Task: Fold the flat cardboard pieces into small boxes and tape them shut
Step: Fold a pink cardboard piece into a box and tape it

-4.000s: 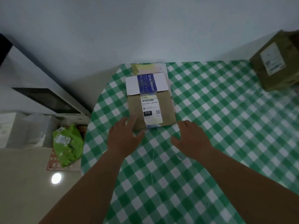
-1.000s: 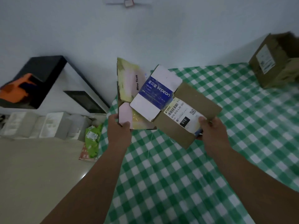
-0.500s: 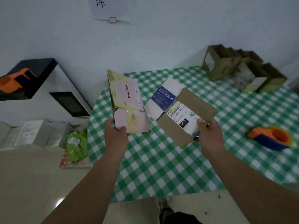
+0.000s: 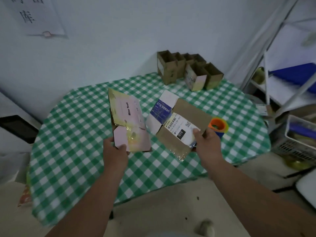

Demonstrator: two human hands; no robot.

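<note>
Closest to the camera are two bare forearms reaching out over the near edge of the table (image 4: 71, 134), which has a green-and-white checked cloth on it.

The left hand (image 4: 114, 151) is pinching the bottom corner of a flat pink card (image 4: 130, 124), thumb on the front and fingers behind. The card is tilted up off the table, has yellowish shiny patches and reads "Mine Took" on it.

The right hand (image 4: 206, 144) grips a flat brown card (image 4: 186, 120) by its lower right edge, thumb on top of the white shipping label (image 4: 181, 129) marked "010". That one's also held up in the air, just beside the pink one but not touching it. Its far flap is white with a blue "sepeon" band.

Right behind the right hand, partly hidden by the brown card, an orange and blue tape dispenser (image 4: 218, 125) sits on the cloth.

At the far edge of the table there's a cluster of folded boxes (image 4: 188, 71) standing with open tops, packed against each other by the wall.

Off to the right, a white shelf rack (image 4: 273, 69) and a grey basket (image 4: 294, 139). A paper sign (image 4: 37, 16) hangs on the wall, top left.
</note>
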